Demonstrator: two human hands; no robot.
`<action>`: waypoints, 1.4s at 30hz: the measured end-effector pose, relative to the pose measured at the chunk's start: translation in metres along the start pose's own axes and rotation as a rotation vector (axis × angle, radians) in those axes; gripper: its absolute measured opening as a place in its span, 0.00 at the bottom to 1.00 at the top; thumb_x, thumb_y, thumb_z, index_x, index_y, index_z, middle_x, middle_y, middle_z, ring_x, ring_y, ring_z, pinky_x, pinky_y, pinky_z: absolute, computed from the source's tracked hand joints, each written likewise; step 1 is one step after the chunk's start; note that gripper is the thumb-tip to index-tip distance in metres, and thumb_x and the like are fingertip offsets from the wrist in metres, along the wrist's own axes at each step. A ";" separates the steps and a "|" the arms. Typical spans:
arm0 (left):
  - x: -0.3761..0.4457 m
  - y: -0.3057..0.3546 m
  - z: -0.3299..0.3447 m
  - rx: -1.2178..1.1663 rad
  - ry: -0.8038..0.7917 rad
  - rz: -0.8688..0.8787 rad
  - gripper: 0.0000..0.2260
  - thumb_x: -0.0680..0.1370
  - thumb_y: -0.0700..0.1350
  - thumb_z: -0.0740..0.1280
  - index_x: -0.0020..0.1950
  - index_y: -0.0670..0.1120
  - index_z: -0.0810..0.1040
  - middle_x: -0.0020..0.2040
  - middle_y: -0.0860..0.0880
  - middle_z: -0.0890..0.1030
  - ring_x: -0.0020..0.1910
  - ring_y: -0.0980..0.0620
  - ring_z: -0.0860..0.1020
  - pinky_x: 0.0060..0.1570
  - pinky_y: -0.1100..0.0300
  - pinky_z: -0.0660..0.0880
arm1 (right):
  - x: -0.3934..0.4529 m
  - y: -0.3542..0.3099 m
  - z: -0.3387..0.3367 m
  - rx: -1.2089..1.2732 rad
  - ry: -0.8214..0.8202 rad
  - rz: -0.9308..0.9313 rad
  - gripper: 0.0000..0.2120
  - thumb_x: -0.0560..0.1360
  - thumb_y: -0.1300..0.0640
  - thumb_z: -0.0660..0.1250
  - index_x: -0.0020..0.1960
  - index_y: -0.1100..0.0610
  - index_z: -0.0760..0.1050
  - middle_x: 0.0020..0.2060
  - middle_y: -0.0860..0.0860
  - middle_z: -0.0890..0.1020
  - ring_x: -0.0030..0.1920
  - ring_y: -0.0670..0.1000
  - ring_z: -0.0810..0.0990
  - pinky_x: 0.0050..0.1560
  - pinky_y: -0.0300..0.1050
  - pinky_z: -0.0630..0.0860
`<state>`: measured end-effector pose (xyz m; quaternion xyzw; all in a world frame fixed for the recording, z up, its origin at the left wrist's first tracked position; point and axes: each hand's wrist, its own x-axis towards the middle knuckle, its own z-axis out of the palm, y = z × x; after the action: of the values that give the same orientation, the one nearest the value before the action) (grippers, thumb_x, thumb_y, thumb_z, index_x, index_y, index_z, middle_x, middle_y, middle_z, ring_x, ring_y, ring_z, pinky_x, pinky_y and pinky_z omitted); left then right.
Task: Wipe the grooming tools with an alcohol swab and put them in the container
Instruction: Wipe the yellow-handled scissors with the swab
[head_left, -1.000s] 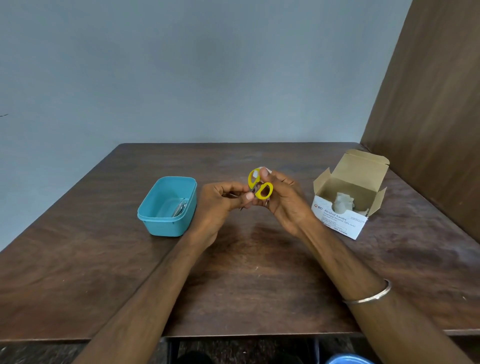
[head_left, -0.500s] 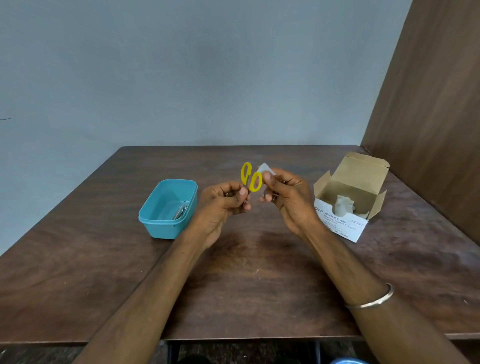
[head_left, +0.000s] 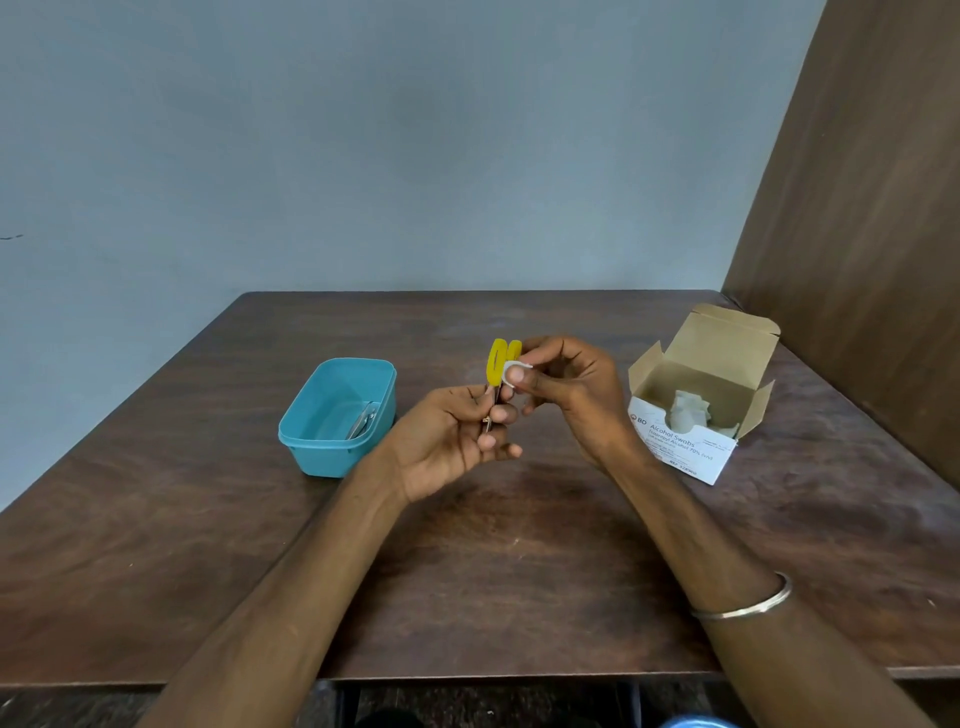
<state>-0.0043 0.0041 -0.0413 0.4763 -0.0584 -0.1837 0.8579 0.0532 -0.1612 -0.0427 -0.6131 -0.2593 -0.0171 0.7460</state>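
Small scissors (head_left: 500, 362) with yellow handles stand upright above the middle of the table, handles up. My left hand (head_left: 451, 441) grips them by the metal blades, which are mostly hidden in the fingers. My right hand (head_left: 569, 392) pinches a white alcohol swab (head_left: 513, 368) against the yellow handles. The teal container (head_left: 332, 447) sits to the left on the table, with a metal grooming tool (head_left: 362, 421) lying inside.
An open white box of alcohol swabs (head_left: 691, 441) stands to the right, with loose swabs (head_left: 688, 408) inside. A brown wooden panel (head_left: 857, 234) rises at the right edge. The dark wooden table (head_left: 493, 571) reaches a blue-grey wall behind.
The scissors have turned upright with the handles up. My right hand has shifted the swab from behind the handles onto them. Both hands have risen slightly.
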 end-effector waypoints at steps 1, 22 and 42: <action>0.000 0.000 0.000 -0.003 -0.014 -0.023 0.06 0.77 0.38 0.59 0.48 0.42 0.75 0.37 0.48 0.72 0.26 0.55 0.70 0.42 0.51 0.80 | 0.000 0.000 0.000 -0.008 0.015 -0.003 0.07 0.70 0.68 0.75 0.40 0.60 0.79 0.46 0.56 0.86 0.41 0.55 0.82 0.33 0.46 0.77; 0.005 -0.001 0.002 0.286 0.380 0.271 0.15 0.82 0.49 0.63 0.54 0.37 0.81 0.44 0.40 0.85 0.41 0.44 0.84 0.47 0.49 0.82 | 0.003 -0.005 -0.004 0.146 0.172 0.087 0.06 0.73 0.68 0.73 0.44 0.61 0.76 0.37 0.59 0.85 0.33 0.54 0.83 0.30 0.45 0.80; 0.004 -0.006 0.006 0.645 0.603 0.491 0.07 0.78 0.37 0.69 0.44 0.47 0.83 0.38 0.45 0.86 0.38 0.48 0.86 0.39 0.60 0.82 | 0.003 0.002 0.000 0.100 0.136 0.107 0.07 0.74 0.69 0.71 0.49 0.61 0.81 0.39 0.53 0.87 0.39 0.51 0.86 0.42 0.46 0.84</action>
<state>-0.0040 -0.0048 -0.0429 0.7213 0.0279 0.1965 0.6636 0.0565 -0.1598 -0.0432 -0.5855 -0.1753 -0.0059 0.7915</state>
